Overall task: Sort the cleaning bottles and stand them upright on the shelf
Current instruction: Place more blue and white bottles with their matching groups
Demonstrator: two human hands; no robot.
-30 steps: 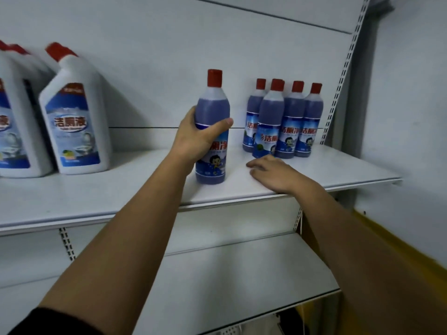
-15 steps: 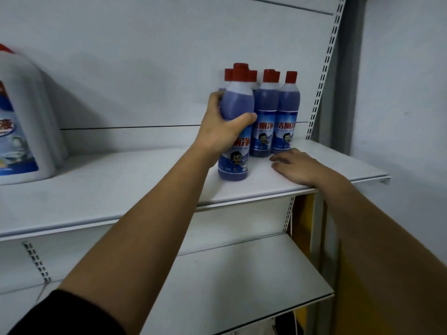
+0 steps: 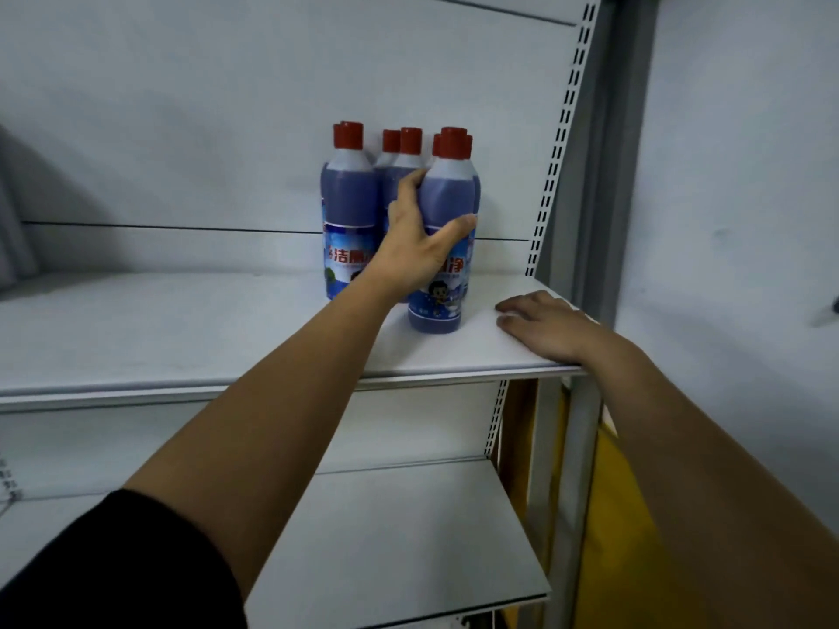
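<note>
The white upper shelf [image 3: 181, 329] carries, at 12 o'clock in the view, a cluster of purple red-capped cleaner bottles [image 3: 348, 206], all upright. The front bottle [image 3: 447, 192] stands on the shelf at 5 o'clock of the cluster, just beside it; the left hand [image 3: 415, 249] grips its middle, fingers curled round. The right hand [image 3: 545, 326] lies flat on the shelf at 3 o'clock, holding nothing. I judge only the release is left here.
</note>
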